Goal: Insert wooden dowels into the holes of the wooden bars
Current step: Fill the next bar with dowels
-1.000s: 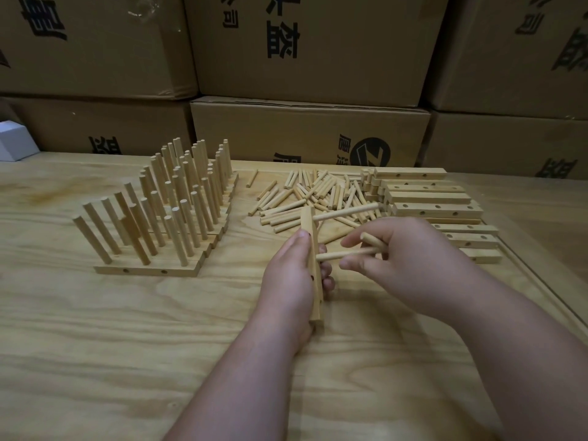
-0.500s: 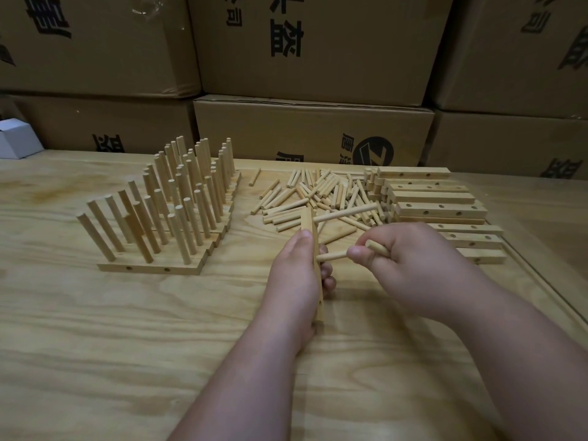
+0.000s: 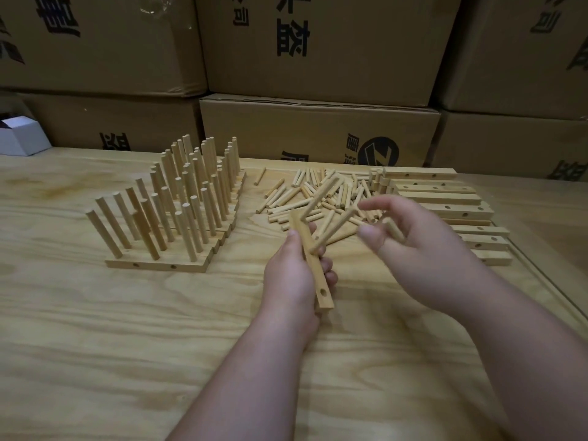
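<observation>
My left hand (image 3: 294, 275) grips a wooden bar (image 3: 313, 265) held on edge above the table. Two dowels stick out of the bar toward the upper right: one (image 3: 321, 198) near its far end, another (image 3: 334, 229) at its middle. An empty hole (image 3: 323, 293) shows near the bar's near end. My right hand (image 3: 410, 246) hovers just right of the dowels, fingers spread and blurred, with a spare dowel (image 3: 394, 229) tucked against the palm. Loose dowels (image 3: 305, 192) lie in a heap behind the hands. Empty bars (image 3: 445, 198) are stacked at the right.
Several finished bars with upright dowels (image 3: 178, 211) stand in rows at the left. Cardboard boxes (image 3: 318, 132) wall off the back of the plywood table (image 3: 127, 345). A small white box (image 3: 19, 138) sits at the far left. A raised rim (image 3: 541, 275) runs along the table's right side.
My right hand has let go of the second dowel, which now stands in the bar's middle hole, and has drawn back to the right. My left hand has tilted the bar.
</observation>
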Available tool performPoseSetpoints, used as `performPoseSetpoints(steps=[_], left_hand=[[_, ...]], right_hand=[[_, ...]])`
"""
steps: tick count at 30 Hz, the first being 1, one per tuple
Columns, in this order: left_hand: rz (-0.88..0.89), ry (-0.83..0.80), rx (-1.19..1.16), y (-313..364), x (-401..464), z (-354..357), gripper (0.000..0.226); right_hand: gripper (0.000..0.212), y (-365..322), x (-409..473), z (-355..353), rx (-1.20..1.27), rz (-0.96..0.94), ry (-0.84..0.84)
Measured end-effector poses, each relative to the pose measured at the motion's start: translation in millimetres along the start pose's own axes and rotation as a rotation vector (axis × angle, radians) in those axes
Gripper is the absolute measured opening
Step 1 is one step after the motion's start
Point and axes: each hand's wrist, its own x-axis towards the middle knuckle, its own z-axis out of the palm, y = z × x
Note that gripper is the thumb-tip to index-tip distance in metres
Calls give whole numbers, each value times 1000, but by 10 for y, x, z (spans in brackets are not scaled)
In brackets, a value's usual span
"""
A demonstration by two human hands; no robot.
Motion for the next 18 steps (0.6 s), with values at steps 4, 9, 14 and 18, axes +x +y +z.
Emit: performPoseSetpoints(steps=[4, 9, 14, 18], left_hand=[[-45, 3, -161, 41, 11, 0, 40], [-58, 27, -185, 60, 5, -5, 38], [-86, 99, -187, 76, 7, -16, 38], [-101, 71, -286, 93, 21, -18, 33]], right_hand=[[58, -66, -39, 51, 339, 39, 80], [49, -193, -91, 130, 334, 69, -113], [2, -268, -134, 133, 441, 48, -284], [9, -270, -133, 112, 367, 72, -266]])
